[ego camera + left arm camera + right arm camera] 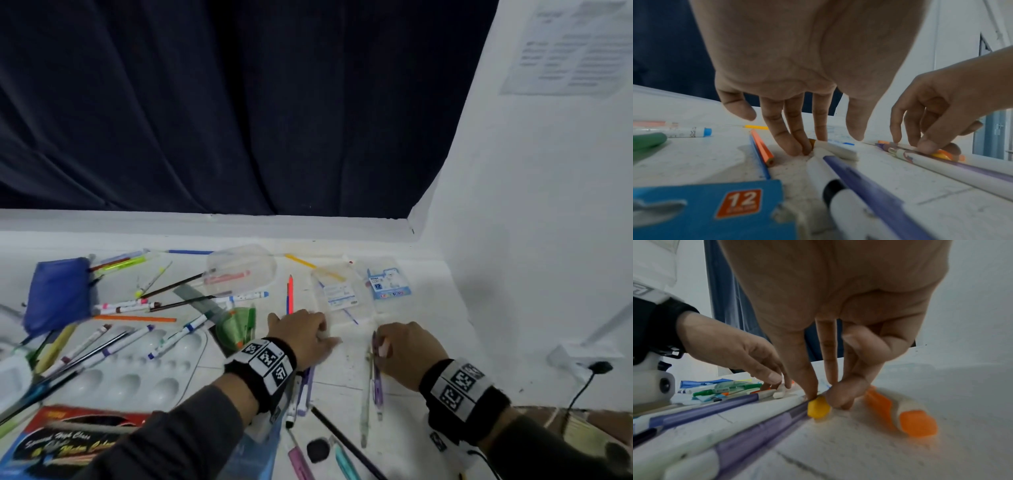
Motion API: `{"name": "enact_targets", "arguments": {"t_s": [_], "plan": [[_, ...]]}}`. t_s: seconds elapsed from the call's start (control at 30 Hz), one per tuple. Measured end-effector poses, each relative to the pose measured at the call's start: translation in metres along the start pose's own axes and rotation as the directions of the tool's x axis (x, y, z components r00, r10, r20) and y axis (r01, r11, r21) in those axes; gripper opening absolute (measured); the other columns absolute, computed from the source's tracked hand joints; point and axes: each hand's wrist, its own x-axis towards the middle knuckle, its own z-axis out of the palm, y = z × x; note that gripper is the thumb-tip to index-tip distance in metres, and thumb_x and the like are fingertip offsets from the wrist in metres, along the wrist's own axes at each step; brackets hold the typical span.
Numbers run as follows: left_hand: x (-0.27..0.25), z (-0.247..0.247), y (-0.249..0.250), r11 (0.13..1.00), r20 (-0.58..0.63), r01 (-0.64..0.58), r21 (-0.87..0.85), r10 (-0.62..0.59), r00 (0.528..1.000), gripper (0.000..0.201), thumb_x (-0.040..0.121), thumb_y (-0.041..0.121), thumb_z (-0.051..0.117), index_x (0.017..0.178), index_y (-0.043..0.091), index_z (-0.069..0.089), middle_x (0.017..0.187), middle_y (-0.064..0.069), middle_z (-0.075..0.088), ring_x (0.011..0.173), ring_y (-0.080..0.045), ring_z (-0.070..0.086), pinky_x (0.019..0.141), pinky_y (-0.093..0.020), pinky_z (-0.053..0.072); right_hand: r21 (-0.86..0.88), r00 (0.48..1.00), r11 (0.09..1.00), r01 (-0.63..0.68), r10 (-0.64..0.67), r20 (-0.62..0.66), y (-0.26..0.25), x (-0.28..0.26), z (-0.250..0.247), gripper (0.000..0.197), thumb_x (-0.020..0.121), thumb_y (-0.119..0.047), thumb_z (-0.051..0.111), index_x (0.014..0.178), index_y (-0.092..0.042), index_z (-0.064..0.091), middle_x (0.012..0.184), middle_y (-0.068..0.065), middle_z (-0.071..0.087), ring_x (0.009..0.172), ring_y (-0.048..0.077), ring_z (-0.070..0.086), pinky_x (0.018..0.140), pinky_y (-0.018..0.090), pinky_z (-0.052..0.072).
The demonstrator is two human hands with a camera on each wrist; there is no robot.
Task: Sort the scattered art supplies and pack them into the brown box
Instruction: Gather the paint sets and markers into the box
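At nine o'clock on your bench [404, 383] a blue pouch [58, 294] lies among scattered markers, with a white paint palette [137, 370] at seven o'clock. Your left hand [301, 334] reaches down at centre, fingers straight, tips pressing a white eraser [840, 150] on the surface. Just right, at five o'clock, your right hand [407, 353] has thumb and fingers pinched on a yellow-capped marker [819, 407] beside an orange-capped marker [906, 413]. You cannot see the brown box.
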Motion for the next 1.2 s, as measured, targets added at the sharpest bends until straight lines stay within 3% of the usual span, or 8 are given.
{"name": "enact_targets", "arguments": {"t_s": [0.2,0.37,0.6,0.7,0.87,1.0,1.1,1.2], "plan": [[0.009,-0.001,-0.004,0.997,0.023,0.034,-0.068,-0.032,0.999,0.034,0.087,0.059,0.062,0.101,0.029,0.059,0.103,0.009,0.066,0.104,-0.019,0.059,0.096,-0.044,0.028,0.075,0.998,0.996,-0.040,0.037,0.047,-0.003,0.007,-0.003,0.012,0.070,-0.029,0.070,0.079,-0.027,0.062,0.087,-0.008,0.063,0.081,0.017,0.061,0.065,0.025,0.046],[0.011,-0.004,0.000,0.995,-0.013,0.035,-0.097,-0.037,0.999,0.031,0.082,0.059,0.069,0.091,0.030,0.063,0.103,0.012,0.067,0.102,-0.016,0.058,0.100,-0.043,0.028,0.296,0.985,0.946,-0.134,0.094,0.147,-0.005,0.005,-0.016,0.021,0.072,-0.011,0.075,0.082,-0.022,0.061,0.075,0.003,0.068,0.053,0.017,0.070,0.048,0.028,0.057],[-0.001,-0.004,0.003,0.952,-0.153,-0.103,-0.287,0.061,0.986,0.011,0.080,0.031,0.074,0.076,0.029,0.063,0.081,0.011,0.069,0.083,-0.010,0.061,0.091,-0.037,0.040,0.414,0.969,0.884,-0.215,0.141,0.201,-0.006,0.001,-0.014,0.033,0.067,-0.006,0.076,0.091,-0.016,0.057,0.080,0.006,0.064,0.051,0.022,0.070,0.047,0.029,0.055],[-0.015,-0.012,0.003,0.837,-0.234,-0.212,-0.504,0.104,0.967,0.017,0.082,0.017,0.076,0.075,0.027,0.064,0.079,0.003,0.068,0.074,-0.014,0.065,0.077,-0.033,0.056,0.454,0.967,0.861,-0.230,0.151,0.203,-0.007,-0.004,-0.014,0.033,0.066,-0.009,0.077,0.091,-0.015,0.058,0.076,0.007,0.065,0.048,0.021,0.067,0.048,0.032,0.057],[-0.056,-0.035,-0.007,0.597,-0.330,-0.291,-0.748,0.046,0.943,0.018,0.085,0.009,0.076,0.091,0.022,0.066,0.089,-0.011,0.067,0.063,-0.020,0.060,0.064,-0.031,0.050,0.394,0.998,0.917,-0.067,0.068,0.011,-0.019,-0.017,-0.017,0.021,0.068,-0.021,0.077,0.080,-0.021,0.059,0.069,-0.005,0.064,0.052,0.010,0.056,0.063,0.032,0.057],[-0.097,-0.049,-0.029,0.404,-0.406,-0.344,-0.848,-0.079,0.910,0.024,0.084,0.004,0.076,0.103,0.016,0.068,0.095,-0.015,0.073,0.077,-0.038,0.068,0.075,-0.035,0.054,0.542,0.999,0.839,0.041,-0.032,-0.027,-0.049,-0.038,-0.022,0.016,0.071,-0.016,0.067,0.073,-0.027,0.055,0.065,-0.004,0.059,0.059,0.019,0.067,0.067,0.033,0.057],[-0.133,-0.048,-0.053,0.303,-0.432,-0.377,-0.875,-0.139,0.891,0.029,0.083,0.001,0.073,0.110,0.012,0.071,0.095,-0.010,0.076,0.086,-0.019,0.071,0.076,-0.023,0.055,0.641,0.993,0.759,0.112,-0.107,-0.047,-0.078,-0.055,-0.023,0.015,0.076,-0.018,0.060,0.083,-0.031,0.061,0.074,-0.002,0.062,0.062,0.017,0.071,0.070,0.035,0.059],[-0.166,-0.042,-0.090,0.204,-0.426,-0.385,-0.900,-0.225,0.876,0.038,0.077,0.010,0.079,0.115,0.014,0.072,0.106,-0.015,0.073,0.101,-0.021,0.067,0.091,-0.031,0.054,0.622,0.969,0.745,0.242,-0.220,-0.113,-0.108,-0.071,-0.019,0.023,0.082,-0.012,0.058,0.091,-0.032,0.065,0.086,-0.001,0.063,0.070,0.017,0.068,0.075,0.032,0.056]]}}
